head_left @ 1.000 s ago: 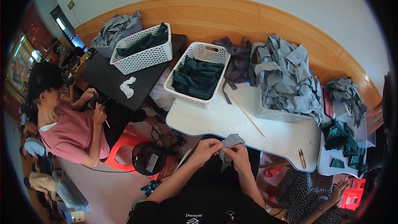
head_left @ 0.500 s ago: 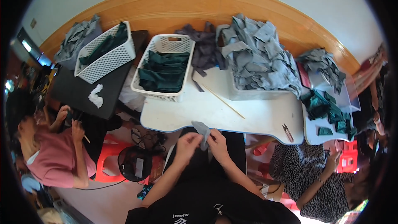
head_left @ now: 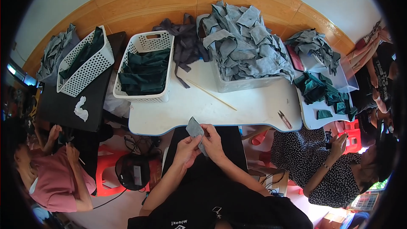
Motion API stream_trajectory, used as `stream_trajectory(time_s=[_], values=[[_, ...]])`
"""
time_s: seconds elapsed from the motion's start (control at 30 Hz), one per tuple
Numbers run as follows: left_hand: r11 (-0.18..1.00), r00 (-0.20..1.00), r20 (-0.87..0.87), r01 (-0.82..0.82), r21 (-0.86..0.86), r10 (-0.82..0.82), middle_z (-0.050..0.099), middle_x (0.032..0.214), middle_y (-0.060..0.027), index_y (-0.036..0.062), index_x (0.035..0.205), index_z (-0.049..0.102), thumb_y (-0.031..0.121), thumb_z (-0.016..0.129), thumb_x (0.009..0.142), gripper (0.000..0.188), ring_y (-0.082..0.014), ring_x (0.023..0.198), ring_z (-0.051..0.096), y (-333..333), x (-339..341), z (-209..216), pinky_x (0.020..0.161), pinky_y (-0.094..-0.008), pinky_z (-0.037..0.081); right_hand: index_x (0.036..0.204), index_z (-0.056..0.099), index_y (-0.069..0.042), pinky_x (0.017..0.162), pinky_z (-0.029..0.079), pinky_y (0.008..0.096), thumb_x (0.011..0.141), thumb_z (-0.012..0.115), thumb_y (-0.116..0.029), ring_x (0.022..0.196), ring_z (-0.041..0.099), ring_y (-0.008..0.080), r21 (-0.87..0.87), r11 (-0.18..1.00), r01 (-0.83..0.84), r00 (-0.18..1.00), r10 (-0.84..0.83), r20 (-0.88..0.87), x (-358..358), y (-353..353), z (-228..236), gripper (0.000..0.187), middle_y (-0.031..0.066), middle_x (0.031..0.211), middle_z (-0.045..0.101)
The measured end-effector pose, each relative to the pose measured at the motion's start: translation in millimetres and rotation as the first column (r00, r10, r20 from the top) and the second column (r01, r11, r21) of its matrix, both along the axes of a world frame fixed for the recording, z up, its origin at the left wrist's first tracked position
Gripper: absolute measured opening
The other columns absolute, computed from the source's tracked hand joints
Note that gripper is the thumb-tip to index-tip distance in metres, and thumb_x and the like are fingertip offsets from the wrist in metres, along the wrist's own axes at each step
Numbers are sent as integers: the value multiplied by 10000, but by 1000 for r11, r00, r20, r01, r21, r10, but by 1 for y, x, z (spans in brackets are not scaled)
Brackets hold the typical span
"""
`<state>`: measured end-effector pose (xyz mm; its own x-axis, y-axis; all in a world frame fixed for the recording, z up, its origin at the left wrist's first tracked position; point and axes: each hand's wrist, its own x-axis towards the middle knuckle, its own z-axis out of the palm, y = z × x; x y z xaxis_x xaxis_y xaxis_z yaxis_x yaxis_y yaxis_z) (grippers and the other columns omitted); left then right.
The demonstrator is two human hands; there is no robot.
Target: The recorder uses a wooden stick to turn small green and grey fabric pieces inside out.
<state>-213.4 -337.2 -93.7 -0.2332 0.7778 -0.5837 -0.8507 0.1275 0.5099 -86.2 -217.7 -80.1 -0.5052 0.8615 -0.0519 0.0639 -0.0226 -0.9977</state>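
Fingers (head_left: pixel 208 129) have drawn together on grey cloth (head_left: pixel 194 128); white basket (head_left: pixel 143 98) holds green fabric (head_left: pixel 143 75).

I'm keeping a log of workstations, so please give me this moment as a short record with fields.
Left hand: the left hand pinches a grey cloth piece
Right hand: the right hand grips the same piece
Work surface: white table with a blue edge
Table, left: white basket holding dark green cloth
Table, middle: thin stick
Table, right: bin heaped with grey cloth; small snips near the front edge
Nearby: a person in a pink top at left, another in patterned clothing at right
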Motion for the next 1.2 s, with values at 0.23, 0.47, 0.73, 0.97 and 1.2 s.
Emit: stream_trajectory(time_s=[0.23,0.47,0.73,0.97,1.2], values=[[1000,1000,16,-21,10,21,951,1352,-55,104,1405,904,340,898,1318,252,-201,1188,910,11,-20,21,1101,-470,740,1514,913,-13,1018,645,336,1233,779,0,1157,817,168,-114,991,-64,998,63,-12,7,1,-9,312,89,1328,843],[1000,996,-95,3,-4,-4,932,1429,-115,53,1503,875,269,947,1276,321,-272,1302,917,13,-5,5,1186,-543,756,1613,923,-44,1098,617,332,1233,751,2,1180,754,166,-29,993,-115,991,116,66,10,5,-7,420,40,1356,807],[983,983,-21,182,-36,-183,872,1569,-134,39,1621,799,293,1001,1234,505,-294,1411,884,9,-14,19,1194,-574,761,1578,971,-69,1283,596,384,1204,767,-1,1451,749,225,-228,898,-377,924,348,-160,18,24,-6,431,66,1560,791],[996,996,-29,78,-42,-79,859,1580,-126,78,1688,704,343,951,1280,545,-257,1424,871,6,12,-5,1198,-517,737,1414,959,-48,1290,609,396,1163,769,39,1429,773,252,-82,986,-142,990,143,5,8,17,-23,326,90,1502,787],[933,865,-350,-345,107,360,775,1497,-106,0,1693,552,294,879,1336,567,-138,1293,761,28,47,-10,1123,-310,654,1375,949,-52,1181,637,389,1149,817,41,1359,771,269,68,996,55,993,-61,97,-21,-10,-14,278,100,1430,763]])
